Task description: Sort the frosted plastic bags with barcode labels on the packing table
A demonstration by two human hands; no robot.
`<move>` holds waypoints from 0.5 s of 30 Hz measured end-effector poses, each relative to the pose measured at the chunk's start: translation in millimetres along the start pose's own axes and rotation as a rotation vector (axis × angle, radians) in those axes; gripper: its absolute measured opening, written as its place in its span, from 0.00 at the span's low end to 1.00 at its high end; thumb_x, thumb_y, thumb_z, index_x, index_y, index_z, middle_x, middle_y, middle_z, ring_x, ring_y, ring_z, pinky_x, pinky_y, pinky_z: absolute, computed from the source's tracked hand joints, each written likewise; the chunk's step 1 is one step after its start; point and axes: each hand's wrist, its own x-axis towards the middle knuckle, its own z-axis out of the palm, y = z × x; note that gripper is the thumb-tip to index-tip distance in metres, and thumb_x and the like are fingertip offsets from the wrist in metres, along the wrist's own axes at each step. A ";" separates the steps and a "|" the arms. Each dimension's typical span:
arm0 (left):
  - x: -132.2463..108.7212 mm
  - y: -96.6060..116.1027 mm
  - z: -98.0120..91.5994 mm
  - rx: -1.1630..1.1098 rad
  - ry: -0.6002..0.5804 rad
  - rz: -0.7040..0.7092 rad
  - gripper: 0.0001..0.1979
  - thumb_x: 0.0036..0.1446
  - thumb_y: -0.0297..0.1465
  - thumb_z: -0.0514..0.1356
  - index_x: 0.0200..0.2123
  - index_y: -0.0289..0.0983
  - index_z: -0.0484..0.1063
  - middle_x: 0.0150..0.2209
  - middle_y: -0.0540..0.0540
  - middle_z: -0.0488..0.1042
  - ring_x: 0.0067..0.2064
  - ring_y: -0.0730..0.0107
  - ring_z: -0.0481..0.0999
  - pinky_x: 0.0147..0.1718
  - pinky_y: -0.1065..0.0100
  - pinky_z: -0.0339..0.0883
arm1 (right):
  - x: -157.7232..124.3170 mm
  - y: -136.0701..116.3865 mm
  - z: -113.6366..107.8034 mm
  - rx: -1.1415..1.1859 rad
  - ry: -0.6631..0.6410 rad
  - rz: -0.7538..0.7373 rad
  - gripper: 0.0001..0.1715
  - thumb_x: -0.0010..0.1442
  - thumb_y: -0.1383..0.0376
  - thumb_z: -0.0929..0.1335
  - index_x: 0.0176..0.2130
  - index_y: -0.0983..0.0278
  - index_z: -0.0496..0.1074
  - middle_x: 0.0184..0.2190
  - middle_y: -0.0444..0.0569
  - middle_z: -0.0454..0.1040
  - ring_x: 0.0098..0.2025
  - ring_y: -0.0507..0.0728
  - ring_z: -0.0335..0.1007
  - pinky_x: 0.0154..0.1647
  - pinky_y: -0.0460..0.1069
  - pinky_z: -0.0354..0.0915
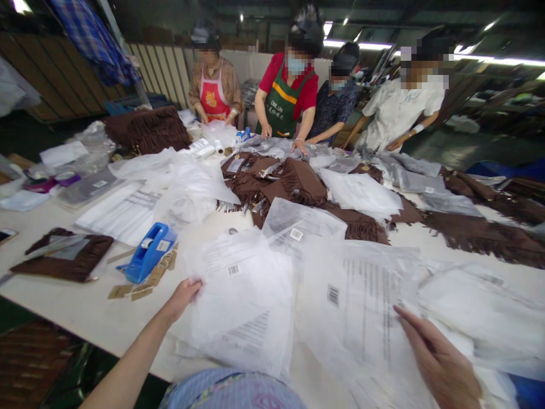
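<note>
My left hand (pixel 184 298) pinches the left edge of a translucent plastic bag (pixel 255 284) with a barcode label. My right hand (pixel 440 360) has its fingers stretched out, with the fingertips against a second plastic bag (pixel 323 324) printed with lines of text. Whatever lies under those fingers is hidden. Behind these two, another barcoded bag (pixel 313 218) lies flat. Left of my left hand are a blue tape dispenser (pixel 150 250) and several brown card tags (pixel 142 291) with string.
Brown fringed pieces (pixel 302 182) are heaped mid-table, with more piled at the far left (pixel 149 128). A folded brown item (pixel 63 253) lies at left. Loose bags (pixel 481 312) spread at right. Several co-workers stand across the white table (pixel 76 307).
</note>
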 end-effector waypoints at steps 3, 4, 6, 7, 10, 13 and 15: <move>-5.9 7.2 -3.4 0.067 -0.159 -0.012 0.22 0.34 0.47 0.65 0.29 0.36 0.71 0.26 0.51 0.73 0.30 0.67 0.71 0.33 0.66 0.65 | 0.9 10.6 2.3 -0.001 -0.002 -0.028 0.32 0.49 0.39 0.63 0.43 0.55 0.76 0.47 0.47 0.78 0.52 0.66 0.72 0.57 0.60 0.67; -5.9 8.7 -5.0 0.112 -0.204 -0.024 0.22 0.34 0.47 0.65 0.29 0.36 0.71 0.26 0.50 0.74 0.31 0.67 0.71 0.32 0.66 0.65 | 1.1 13.4 3.4 0.001 0.000 -0.039 0.32 0.49 0.40 0.63 0.44 0.55 0.76 0.47 0.47 0.78 0.52 0.66 0.72 0.57 0.59 0.67; -1.0 9.4 -8.2 0.216 -0.271 -0.049 0.22 0.33 0.46 0.66 0.28 0.36 0.72 0.25 0.50 0.73 0.29 0.67 0.69 0.30 0.66 0.64 | 1.2 16.1 5.3 0.010 0.000 -0.057 0.30 0.51 0.41 0.64 0.44 0.55 0.75 0.47 0.47 0.78 0.52 0.64 0.72 0.57 0.58 0.67; 3.9 8.7 -9.5 0.269 -0.291 -0.057 0.21 0.32 0.46 0.66 0.26 0.36 0.72 0.23 0.50 0.72 0.27 0.67 0.68 0.28 0.67 0.62 | 1.4 15.7 5.9 0.018 -0.003 -0.063 0.29 0.52 0.42 0.64 0.45 0.55 0.75 0.47 0.47 0.78 0.51 0.64 0.72 0.56 0.57 0.67; 26.5 3.6 -9.6 0.386 -0.306 -0.051 0.19 0.29 0.46 0.65 0.20 0.37 0.69 0.18 0.52 0.68 0.24 0.67 0.65 0.25 0.66 0.59 | 2.7 8.5 6.2 0.060 -0.023 -0.074 0.26 0.55 0.46 0.64 0.45 0.57 0.75 0.45 0.48 0.79 0.48 0.61 0.74 0.53 0.55 0.69; 50.9 -3.5 -5.9 0.478 -0.280 -0.015 0.18 0.30 0.48 0.60 0.18 0.40 0.66 0.17 0.52 0.68 0.24 0.64 0.66 0.25 0.64 0.59 | 4.5 -3.5 5.1 0.113 -0.036 -0.079 0.24 0.57 0.48 0.64 0.45 0.59 0.75 0.44 0.50 0.79 0.46 0.60 0.74 0.49 0.55 0.71; 60.9 -7.7 -5.7 0.601 -0.229 0.073 0.16 0.33 0.48 0.57 0.16 0.41 0.64 0.17 0.51 0.69 0.25 0.60 0.68 0.27 0.62 0.62 | 4.5 -12.7 5.2 0.138 -0.032 -0.071 0.24 0.57 0.49 0.65 0.46 0.59 0.75 0.45 0.51 0.79 0.46 0.60 0.74 0.48 0.54 0.71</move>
